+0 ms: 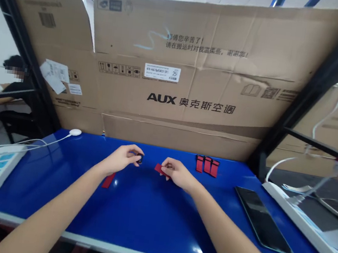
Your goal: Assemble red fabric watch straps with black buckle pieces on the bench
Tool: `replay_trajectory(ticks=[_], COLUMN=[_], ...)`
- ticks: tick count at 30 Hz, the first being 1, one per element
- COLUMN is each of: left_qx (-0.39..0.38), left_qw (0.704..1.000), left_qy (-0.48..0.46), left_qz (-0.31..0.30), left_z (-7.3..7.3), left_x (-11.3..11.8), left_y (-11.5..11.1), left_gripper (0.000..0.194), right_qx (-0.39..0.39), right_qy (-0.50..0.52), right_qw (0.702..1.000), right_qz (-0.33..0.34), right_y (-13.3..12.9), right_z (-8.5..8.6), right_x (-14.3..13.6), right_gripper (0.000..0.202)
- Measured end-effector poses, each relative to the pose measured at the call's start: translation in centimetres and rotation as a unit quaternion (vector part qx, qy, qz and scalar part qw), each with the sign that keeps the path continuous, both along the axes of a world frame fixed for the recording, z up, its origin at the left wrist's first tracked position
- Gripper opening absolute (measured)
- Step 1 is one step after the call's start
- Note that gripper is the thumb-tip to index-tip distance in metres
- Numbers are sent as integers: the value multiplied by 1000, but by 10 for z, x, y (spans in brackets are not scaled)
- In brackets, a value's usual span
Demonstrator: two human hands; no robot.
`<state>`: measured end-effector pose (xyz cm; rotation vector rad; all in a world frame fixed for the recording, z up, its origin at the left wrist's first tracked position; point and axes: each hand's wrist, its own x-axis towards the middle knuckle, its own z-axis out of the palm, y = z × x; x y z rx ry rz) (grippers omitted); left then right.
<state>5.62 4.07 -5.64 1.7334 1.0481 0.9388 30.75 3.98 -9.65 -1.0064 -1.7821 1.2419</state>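
Above the middle of the blue table, my left hand is closed, pinching a small black piece between thumb and fingertips; its exact kind is too small to tell. Facing it across a small gap, my right hand grips a flat red strip whose free end points left. Another red strip lies on the table below my left wrist, partly covered by it. Toward the back right, three red strips with black ends lie side by side.
A dark phone lies on the right of the blue table. Power strips with cables stand at the left and right edges. A cardboard sheet walls off the back. Beyond the frame, a person sits at left.
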Motion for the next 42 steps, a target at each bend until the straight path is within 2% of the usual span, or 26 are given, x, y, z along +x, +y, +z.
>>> replay_trajectory(ticks=[3, 7, 11, 20, 31, 37, 42], left_qx=[-25, -55, -83, -95, -103, -153, -167], left_qw=[998, 992, 984, 979, 976, 957, 952], left_qy=[-47, -89, -131, -159, -173, -241, -248], left_qz=[-31, -76, -91, -91, -79, -48, -62], left_z=[-6, -25, -37, -47, -53, -49, -50], left_x=[35, 55, 59, 59, 62, 73, 81], left_y=[10, 13, 10, 7, 6, -4, -11], left_gripper=[34, 34, 34, 35, 41, 45, 32], right_qx=[40, 88, 134, 152, 106, 40, 42], right_qy=[20, -6, -46, -59, -12, 114, 93], right_qw=[999, 996, 990, 986, 994, 993, 995], right_qz=[-14, -25, 0, -16, -5, -15, -21], right_y=[-1, -4, -7, -7, -6, -7, -9], right_z=[-4, -1, 0, -6, -6, -10, -13], right_x=[1, 10, 17, 16, 15, 5, 1], right_gripper=[12, 9, 9, 8, 13, 24, 21])
